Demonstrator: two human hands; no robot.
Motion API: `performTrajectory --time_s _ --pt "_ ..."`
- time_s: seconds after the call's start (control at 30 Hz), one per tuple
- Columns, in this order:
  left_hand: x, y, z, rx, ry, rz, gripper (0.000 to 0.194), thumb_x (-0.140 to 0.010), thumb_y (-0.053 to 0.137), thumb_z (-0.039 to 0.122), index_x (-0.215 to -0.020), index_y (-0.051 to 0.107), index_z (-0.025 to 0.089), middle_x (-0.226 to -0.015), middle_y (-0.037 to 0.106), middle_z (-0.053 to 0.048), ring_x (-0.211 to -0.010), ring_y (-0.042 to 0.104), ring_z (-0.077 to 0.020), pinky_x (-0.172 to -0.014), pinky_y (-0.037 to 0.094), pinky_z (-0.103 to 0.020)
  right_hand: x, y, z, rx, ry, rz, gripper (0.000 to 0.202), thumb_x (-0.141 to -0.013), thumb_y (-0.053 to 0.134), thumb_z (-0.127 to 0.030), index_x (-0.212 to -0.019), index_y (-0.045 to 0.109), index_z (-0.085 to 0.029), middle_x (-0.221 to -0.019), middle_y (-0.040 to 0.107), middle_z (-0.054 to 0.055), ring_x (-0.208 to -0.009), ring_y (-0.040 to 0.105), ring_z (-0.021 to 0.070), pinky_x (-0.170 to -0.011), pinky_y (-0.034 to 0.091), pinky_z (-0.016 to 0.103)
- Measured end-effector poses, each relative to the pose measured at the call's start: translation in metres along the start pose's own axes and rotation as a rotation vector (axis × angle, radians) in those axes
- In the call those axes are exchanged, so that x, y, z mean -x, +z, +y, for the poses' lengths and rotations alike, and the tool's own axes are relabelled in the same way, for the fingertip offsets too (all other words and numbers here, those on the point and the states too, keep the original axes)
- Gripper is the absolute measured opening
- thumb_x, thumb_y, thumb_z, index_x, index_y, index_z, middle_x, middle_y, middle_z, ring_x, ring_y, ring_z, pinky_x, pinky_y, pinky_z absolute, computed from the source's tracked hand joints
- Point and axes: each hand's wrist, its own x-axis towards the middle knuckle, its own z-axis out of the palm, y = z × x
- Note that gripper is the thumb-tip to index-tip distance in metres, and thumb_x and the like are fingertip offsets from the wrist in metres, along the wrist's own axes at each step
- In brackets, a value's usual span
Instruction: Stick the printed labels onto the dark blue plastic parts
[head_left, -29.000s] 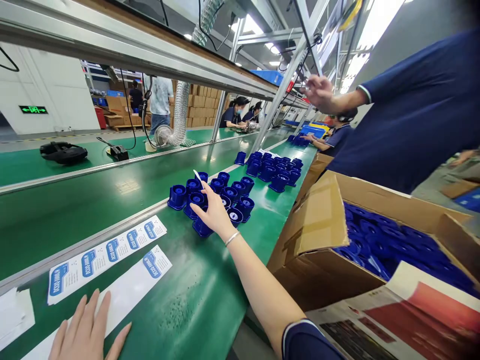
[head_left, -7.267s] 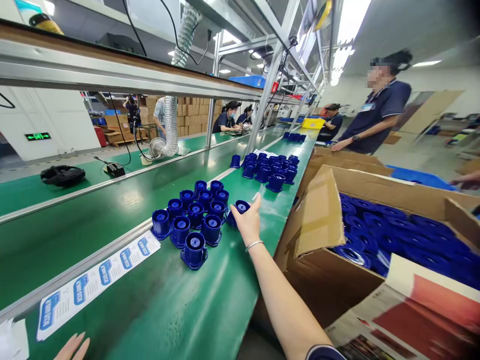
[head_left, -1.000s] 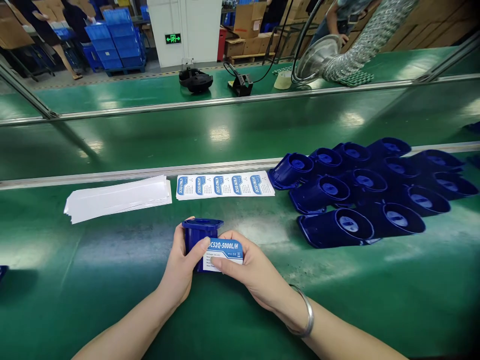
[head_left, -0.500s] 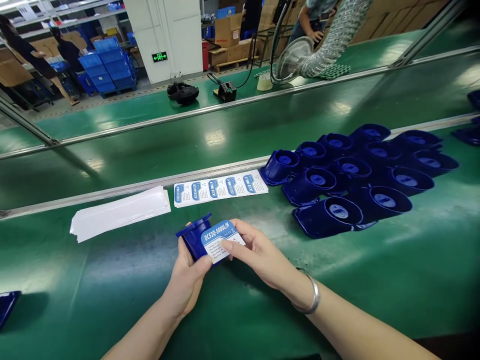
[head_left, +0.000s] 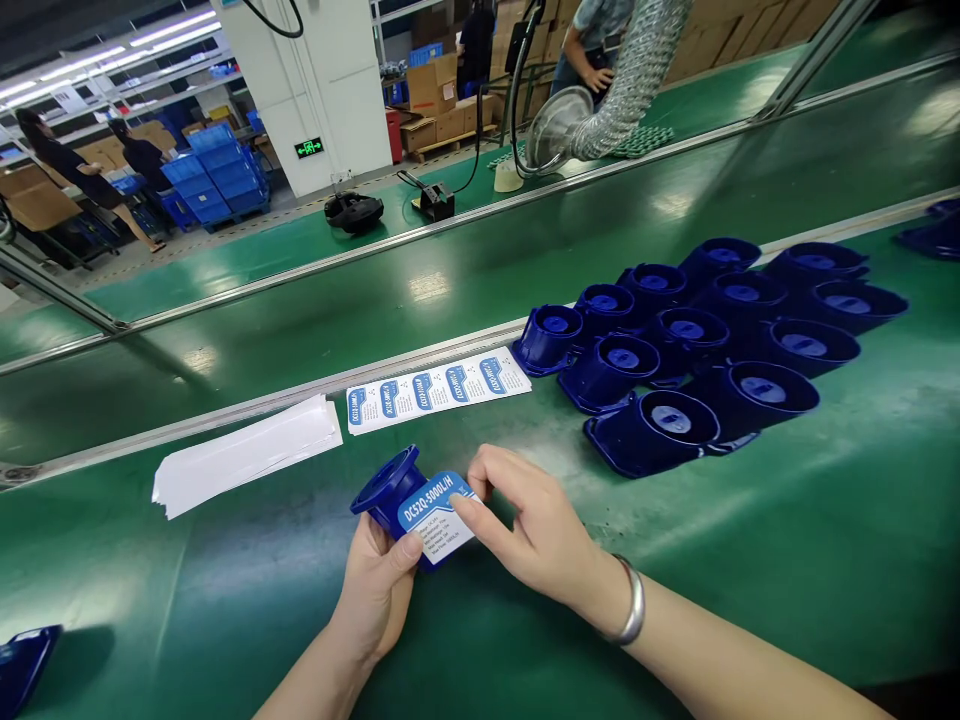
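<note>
My left hand (head_left: 379, 580) is closed round a dark blue plastic housing (head_left: 386, 488) with a flanged rim, tilted to the upper left. Against the housing's side lies a white and blue label (head_left: 442, 532) printed "DC52Q-5000L/H", with my left thumb on its lower left edge. The thumb of my right hand (head_left: 529, 525) rests on the label's upper right part, and its index finger is bent at the right edge. How far the label sticks to the housing I cannot tell. Beyond my hands lies a sheet of similar labels (head_left: 439, 392).
Several blue housings (head_left: 622, 360) stand grouped at the right. White paper strips (head_left: 247, 452) lie at the left, near a metal rail (head_left: 420, 358). Another blue part (head_left: 26, 665) is at the lower left edge. A flexible duct (head_left: 637, 90) hangs beyond, and people stand in the background.
My right hand's fingers have curled and lifted a little along the label's right edge. The housing has tilted so its rim opening shows more. The camera view has shifted slightly.
</note>
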Motion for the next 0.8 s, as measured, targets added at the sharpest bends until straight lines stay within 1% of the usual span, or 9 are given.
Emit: performTrajectory --time_s 0.13,0.23,0.37,0.47,0.53,0.63,0.7,0.73,0.8 --pt "0.001 0.002 0.001 -0.004 -0.027 0.006 0.074 -0.069 0.089 0.033 -0.135 0.057 0.024 -0.118 0.074 -0.01 -0.119 0.065 -0.0346 -0.105 0.049 -0.049 0.001 0.001 -0.002 0.013 -0.094 -0.007 0.032 -0.107 0.044 -0.017 -0.075 0.039 -0.022 -0.07 0.043 0.0 -0.064 0.041 0.0186 -0.063 0.031 0.033" --pt "0.005 0.002 0.002 0.011 -0.051 0.003 0.081 -0.062 0.092 0.034 -0.135 0.058 0.024 -0.111 0.076 -0.01 -0.115 0.067 -0.0364 -0.103 0.051 -0.05 0.001 0.004 -0.003 0.009 -0.124 -0.021 0.033 -0.107 0.043 -0.015 -0.075 0.036 -0.022 -0.07 0.042 0.0 -0.066 0.04 0.0192 -0.065 0.031 0.034" --pt "0.01 -0.003 0.0 0.03 -0.06 -0.023 0.081 -0.059 0.093 0.036 -0.133 0.061 0.025 -0.106 0.078 -0.01 -0.112 0.069 -0.0375 -0.103 0.051 -0.051 0.003 0.012 -0.005 -0.069 -0.078 -0.045 0.035 -0.108 0.042 -0.018 -0.074 0.034 -0.022 -0.071 0.04 0.0 -0.066 0.04 0.0188 -0.065 0.031 0.034" --pt "0.011 -0.009 -0.004 0.057 -0.038 -0.033 0.077 -0.06 0.092 0.037 -0.131 0.063 0.025 -0.106 0.078 -0.01 -0.113 0.069 -0.0376 -0.104 0.05 -0.051 0.007 0.02 -0.005 -0.171 -0.003 -0.038 0.037 -0.109 0.043 -0.023 -0.073 0.035 -0.022 -0.071 0.039 -0.001 -0.065 0.04 0.0176 -0.063 0.032 0.033" --pt "0.011 -0.013 -0.005 0.064 -0.034 -0.035 0.076 -0.061 0.092 0.038 -0.13 0.064 0.026 -0.108 0.078 -0.01 -0.116 0.067 -0.0379 -0.105 0.049 -0.052 0.011 0.026 -0.005 -0.268 0.068 -0.004 0.037 -0.11 0.044 -0.03 -0.075 0.037 -0.022 -0.075 0.041 0.0 -0.068 0.043 0.0177 -0.065 0.034 0.032" --pt "0.011 -0.017 -0.004 0.047 -0.04 -0.048 0.071 -0.063 0.091 0.041 -0.127 0.066 0.026 -0.114 0.076 -0.011 -0.121 0.064 -0.0385 -0.107 0.047 -0.053 0.018 0.038 -0.001 -0.464 0.248 0.035 0.03 -0.109 0.049 -0.045 -0.089 0.043 -0.023 -0.083 0.044 0.0 -0.074 0.046 0.0184 -0.067 0.04 0.031" --pt "0.009 -0.017 -0.002 0.039 -0.056 -0.069 0.064 -0.065 0.089 0.042 -0.123 0.068 0.025 -0.116 0.075 -0.011 -0.123 0.062 -0.0381 -0.109 0.045 -0.052 0.021 0.044 0.003 -0.563 0.379 0.034 0.032 -0.108 0.048 -0.055 -0.101 0.044 -0.024 -0.086 0.046 0.0 -0.075 0.048 0.0185 -0.067 0.042 0.031" --pt "0.008 -0.016 -0.001 0.044 -0.061 -0.08 0.06 -0.067 0.088 0.043 -0.12 0.07 0.024 -0.115 0.075 -0.011 -0.122 0.063 -0.0375 -0.109 0.045 -0.051 0.021 0.046 0.006 -0.596 0.427 0.027 0.034 -0.107 0.047 -0.058 -0.105 0.045 -0.024 -0.086 0.047 0.0 -0.076 0.049 0.0186 -0.067 0.043 0.03" --pt "0.005 -0.012 0.003 0.081 -0.078 -0.113 0.051 -0.072 0.084 0.045 -0.116 0.072 0.022 -0.113 0.075 -0.011 -0.118 0.065 -0.0351 -0.105 0.048 -0.048 0.019 0.047 0.011 -0.623 0.46 0.047 0.038 -0.107 0.046 -0.062 -0.111 0.046 -0.024 -0.091 0.051 0.001 -0.081 0.052 0.0194 -0.072 0.046 0.031"
